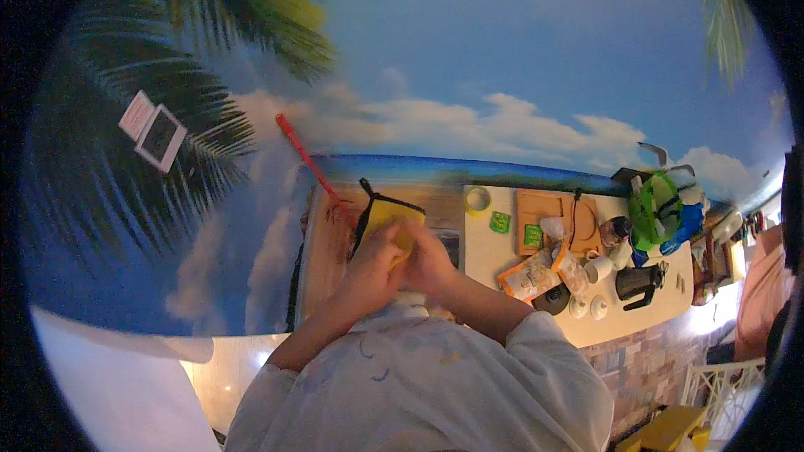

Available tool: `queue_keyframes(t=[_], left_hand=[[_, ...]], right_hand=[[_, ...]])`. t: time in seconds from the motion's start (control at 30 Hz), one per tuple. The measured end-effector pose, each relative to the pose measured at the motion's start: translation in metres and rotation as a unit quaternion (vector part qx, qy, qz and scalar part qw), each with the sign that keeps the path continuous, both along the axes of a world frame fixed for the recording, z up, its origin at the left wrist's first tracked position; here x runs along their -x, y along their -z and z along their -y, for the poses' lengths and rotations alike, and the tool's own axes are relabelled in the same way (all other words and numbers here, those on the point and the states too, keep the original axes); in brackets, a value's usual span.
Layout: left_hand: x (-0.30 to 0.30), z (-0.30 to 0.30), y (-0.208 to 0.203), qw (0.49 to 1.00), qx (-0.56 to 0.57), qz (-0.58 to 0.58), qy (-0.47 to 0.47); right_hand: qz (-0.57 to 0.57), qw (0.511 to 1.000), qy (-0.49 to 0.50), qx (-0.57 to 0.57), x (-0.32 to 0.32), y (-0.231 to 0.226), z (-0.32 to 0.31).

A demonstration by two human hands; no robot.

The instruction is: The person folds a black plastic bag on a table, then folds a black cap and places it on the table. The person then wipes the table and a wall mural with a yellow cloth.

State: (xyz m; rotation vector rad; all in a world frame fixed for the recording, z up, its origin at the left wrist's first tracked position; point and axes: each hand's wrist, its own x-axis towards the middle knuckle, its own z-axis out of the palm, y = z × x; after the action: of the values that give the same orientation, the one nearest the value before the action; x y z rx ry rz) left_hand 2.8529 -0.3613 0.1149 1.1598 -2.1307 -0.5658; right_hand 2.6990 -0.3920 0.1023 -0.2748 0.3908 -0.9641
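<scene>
Both hands are in front of my chest, close together, over a wooden surface. A yellow cloth (383, 216) with black trim and a black corner loop hangs up and away from them. My left hand (374, 268) is closed on its lower part, fingers bent inward. My right hand (429, 261) meets it from the other side, fingers also closed on the cloth. The lower edge of the cloth is hidden behind the fingers, and the two hands touch or nearly touch.
A long red stick (303, 155) leans against the mural wall at left. The cream table (494, 249) on the right bears a tape roll (478, 199), a wooden tray (528, 203), orange-and-white pouches (528, 278), a black jug (638, 285) and a green bag (655, 211).
</scene>
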Motion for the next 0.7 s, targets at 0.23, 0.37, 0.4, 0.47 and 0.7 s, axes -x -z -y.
queue_keyframes(t=[0.23,0.37,0.4,0.47,0.7], left_hand=[[0.0,0.081,-0.005,0.992,0.061,-0.011,0.108],[-0.018,0.134,-0.003,0.986,0.093,-0.031,0.133],[-0.02,0.146,-0.008,0.984,0.102,-0.027,0.141],[-0.021,0.174,-0.015,0.983,0.115,-0.041,0.136],[-0.01,0.246,-0.01,0.978,0.157,-0.098,0.098]], right_hand=[[-0.068,0.972,0.208,-0.084,0.018,0.016,0.075],[-0.086,0.948,0.303,-0.054,0.028,0.002,0.102],[-0.099,0.928,0.353,-0.068,0.03,0.012,0.115],[-0.12,0.903,0.403,-0.088,0.038,0.015,0.125],[-0.16,0.823,0.538,-0.09,0.084,-0.016,0.166]])
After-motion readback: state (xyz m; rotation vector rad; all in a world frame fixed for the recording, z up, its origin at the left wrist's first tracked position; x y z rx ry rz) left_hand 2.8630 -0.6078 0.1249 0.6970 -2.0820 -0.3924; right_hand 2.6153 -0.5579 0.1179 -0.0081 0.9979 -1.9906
